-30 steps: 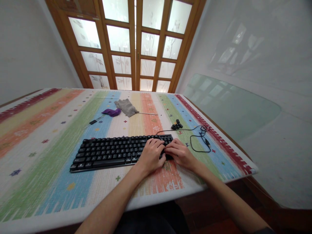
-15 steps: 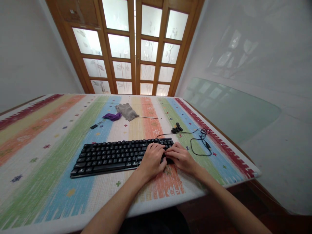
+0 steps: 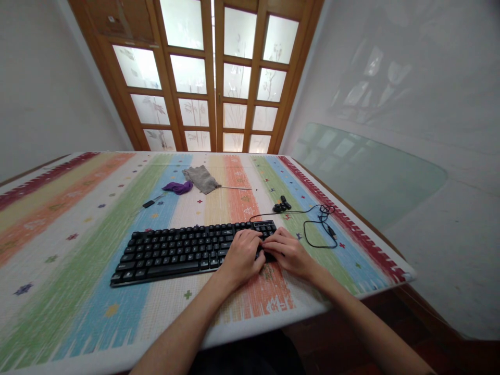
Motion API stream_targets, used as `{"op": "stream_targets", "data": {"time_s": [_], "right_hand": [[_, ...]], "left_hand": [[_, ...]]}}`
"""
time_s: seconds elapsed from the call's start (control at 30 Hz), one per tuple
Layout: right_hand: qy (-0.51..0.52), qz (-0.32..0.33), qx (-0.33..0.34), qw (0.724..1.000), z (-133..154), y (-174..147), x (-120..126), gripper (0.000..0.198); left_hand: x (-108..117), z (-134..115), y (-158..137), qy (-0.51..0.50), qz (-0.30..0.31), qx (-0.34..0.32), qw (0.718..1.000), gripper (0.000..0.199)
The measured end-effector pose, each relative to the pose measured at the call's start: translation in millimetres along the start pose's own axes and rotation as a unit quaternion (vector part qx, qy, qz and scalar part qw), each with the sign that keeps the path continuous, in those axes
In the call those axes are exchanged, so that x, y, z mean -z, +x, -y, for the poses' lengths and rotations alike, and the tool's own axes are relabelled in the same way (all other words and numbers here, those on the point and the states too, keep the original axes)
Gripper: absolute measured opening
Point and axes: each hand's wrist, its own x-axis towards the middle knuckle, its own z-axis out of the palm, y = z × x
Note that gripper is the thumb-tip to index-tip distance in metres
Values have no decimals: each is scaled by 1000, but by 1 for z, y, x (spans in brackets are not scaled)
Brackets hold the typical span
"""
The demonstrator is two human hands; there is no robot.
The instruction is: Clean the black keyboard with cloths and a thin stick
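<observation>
A black keyboard [image 3: 167, 256] lies on the striped tablecloth, its right end beneath my hands. My left hand [image 3: 242, 255] rests over the number pad area with its fingers curled down. Beside it, my right hand [image 3: 288, 251] has its fingers pinched together at the keyboard's right end. The fingertips of both hands meet there, and whatever lies between them is hidden. Just beyond my hands, several loose black keycaps [image 3: 282, 205] sit in a small cluster on the cloth.
The keyboard's cable ends in a USB plug [image 3: 332, 233] to the right. Farther back lie a grey knitted piece [image 3: 201, 178], a purple bundle [image 3: 178, 187] and a small black-handled tool [image 3: 149, 203]. A wall runs along the table's right side.
The whole view has shifted very slightly. Both hands stay at the same spot on the keyboard, with hardly any visible change in the fingers.
</observation>
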Motion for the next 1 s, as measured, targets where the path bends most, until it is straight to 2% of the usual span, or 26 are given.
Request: {"op": "stream_targets", "data": {"time_s": [0.27,0.5,0.67,0.8,0.9,1.0], "right_hand": [[-37,36,-43,998,14,-2,2,19],[-36,67,-63,995,15,1,0,12],[4,78,-63,995,8,5,6,13],[28,64,-52,996,-15,12,20,14],[-15,11,-88,996,-48,20,31,14],[-90,13,-131,987,-87,28,37,15]], "left_hand": [[2,-4,2,24,23,-13,999,12],[5,-9,3,116,67,-72,988,13],[4,-8,2,99,63,-74,990,10],[4,-6,2,74,22,-67,995,11],[3,-6,2,64,12,-66,996,12],[1,-6,2,56,15,-63,996,13]]}}
